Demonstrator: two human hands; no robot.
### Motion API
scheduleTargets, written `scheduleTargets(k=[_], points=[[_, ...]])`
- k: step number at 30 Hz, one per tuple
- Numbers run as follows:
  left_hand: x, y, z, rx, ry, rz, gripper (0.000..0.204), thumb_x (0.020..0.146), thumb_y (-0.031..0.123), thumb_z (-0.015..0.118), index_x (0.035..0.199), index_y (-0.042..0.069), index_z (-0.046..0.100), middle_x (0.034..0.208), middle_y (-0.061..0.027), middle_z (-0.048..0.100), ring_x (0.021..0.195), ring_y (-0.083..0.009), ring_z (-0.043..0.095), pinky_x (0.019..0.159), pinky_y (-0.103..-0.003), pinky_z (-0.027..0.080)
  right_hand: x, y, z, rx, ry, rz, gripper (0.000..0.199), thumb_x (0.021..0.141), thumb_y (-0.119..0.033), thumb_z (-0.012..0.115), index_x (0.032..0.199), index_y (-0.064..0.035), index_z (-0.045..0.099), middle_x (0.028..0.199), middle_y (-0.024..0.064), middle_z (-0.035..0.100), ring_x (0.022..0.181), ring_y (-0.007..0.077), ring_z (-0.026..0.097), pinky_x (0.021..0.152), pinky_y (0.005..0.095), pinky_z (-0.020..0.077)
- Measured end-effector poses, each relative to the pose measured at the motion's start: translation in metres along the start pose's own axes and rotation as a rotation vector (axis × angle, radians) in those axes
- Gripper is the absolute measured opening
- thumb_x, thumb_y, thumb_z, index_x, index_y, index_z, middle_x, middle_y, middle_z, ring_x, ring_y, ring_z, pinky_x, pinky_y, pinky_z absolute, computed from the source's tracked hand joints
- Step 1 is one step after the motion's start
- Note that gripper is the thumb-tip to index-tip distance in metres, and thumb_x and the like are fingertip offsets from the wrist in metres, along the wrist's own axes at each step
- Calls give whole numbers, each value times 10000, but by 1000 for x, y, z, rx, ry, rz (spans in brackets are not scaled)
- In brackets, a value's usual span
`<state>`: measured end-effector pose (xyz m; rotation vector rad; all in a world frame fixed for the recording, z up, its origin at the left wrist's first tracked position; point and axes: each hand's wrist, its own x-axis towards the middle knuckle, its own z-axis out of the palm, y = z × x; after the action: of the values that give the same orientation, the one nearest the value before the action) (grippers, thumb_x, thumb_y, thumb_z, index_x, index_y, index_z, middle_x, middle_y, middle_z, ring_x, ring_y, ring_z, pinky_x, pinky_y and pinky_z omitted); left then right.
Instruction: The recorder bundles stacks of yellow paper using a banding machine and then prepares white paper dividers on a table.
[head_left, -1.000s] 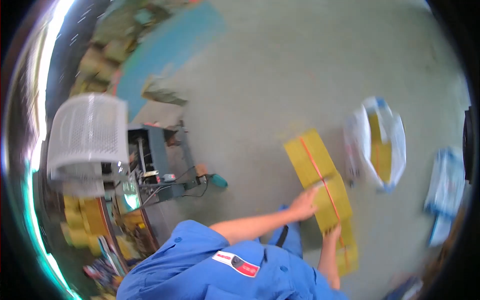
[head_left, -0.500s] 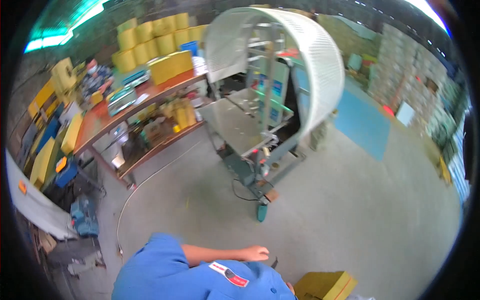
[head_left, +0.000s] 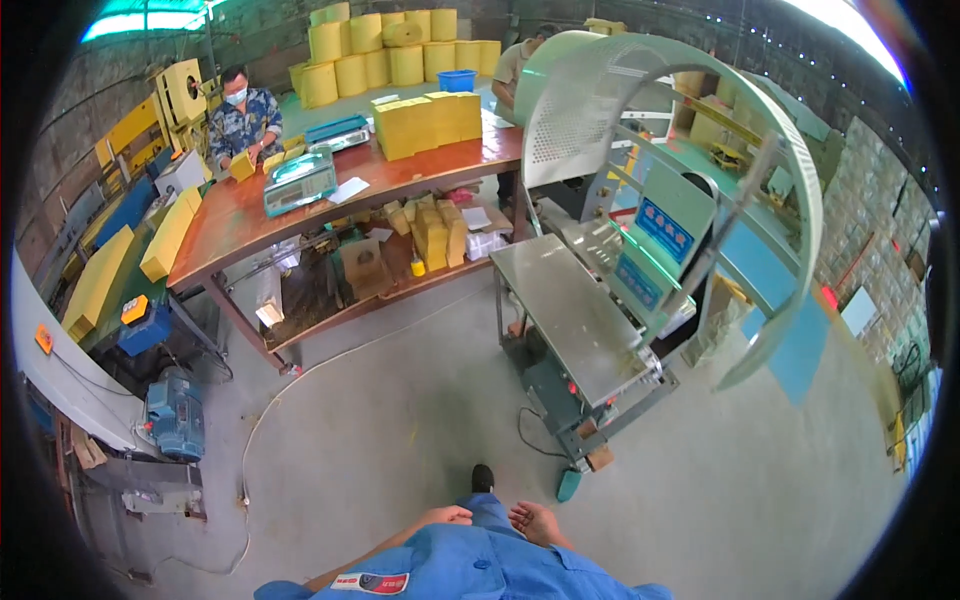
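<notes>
- Both hands hang low at the bottom of the view: the left hand (head_left: 447, 516) rests against the blue trousers (head_left: 490, 520) with its fingers curled loosely, holding nothing.
- The right hand (head_left: 535, 522) sits just beside it, fingers relaxed and half spread, also empty, with no grip on anything.
- One dark shoe (head_left: 483, 478) pokes out ahead of the hands on the bare concrete floor (head_left: 400, 420), so the person looks to be standing or striding, arms at rest.
- Nearest thing ahead and to the right is the steel machine table (head_left: 575, 315), flat and bare on top, placed at the mouth of the big white perforated hoop guard (head_left: 640, 90), likely so goods can slide straight in.
- Its frame foot (head_left: 568, 485) and a black cable (head_left: 535, 440) lie on the floor near the shoe, an edge to mind.
- Left of that is the long wooden workbench (head_left: 240, 215), with a weighing scale (head_left: 300, 180) and stacked yellow blocks (head_left: 425, 122) on top, kept within reach of the seated worker (head_left: 245, 115) behind it.
- More yellow packs (head_left: 435, 235) sit on the bench's lower shelf.
- A thin white cord (head_left: 300, 385) curves over the floor from under the bench.
- A blue motor (head_left: 175, 412) crowds the left side; open room runs up the middle.
</notes>
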<state>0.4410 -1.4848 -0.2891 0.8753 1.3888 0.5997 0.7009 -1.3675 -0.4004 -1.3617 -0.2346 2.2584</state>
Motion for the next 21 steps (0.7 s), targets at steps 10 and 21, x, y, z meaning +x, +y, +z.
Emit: scheduleTargets(k=[10,21], points=[[110,120,-171,-58,320,-18,544,935,364,636,1351,33,521,1268,-145,623,1175,-220,588,980,-374,471,114,-161,173,-136,-68,18,237,963,-226,536,1078,-23,579,999,141,660,951,313,635,883,436,505],[122,174,-383,-196,716,7,433,929,277,618,1264,4,584,1118,-150,685,1020,-214,652,878,-341,512,255,-220,420,-455,-223,61,236,956,-238,552,1066,-38,610,986,99,667,909,254,648,845,385,517]])
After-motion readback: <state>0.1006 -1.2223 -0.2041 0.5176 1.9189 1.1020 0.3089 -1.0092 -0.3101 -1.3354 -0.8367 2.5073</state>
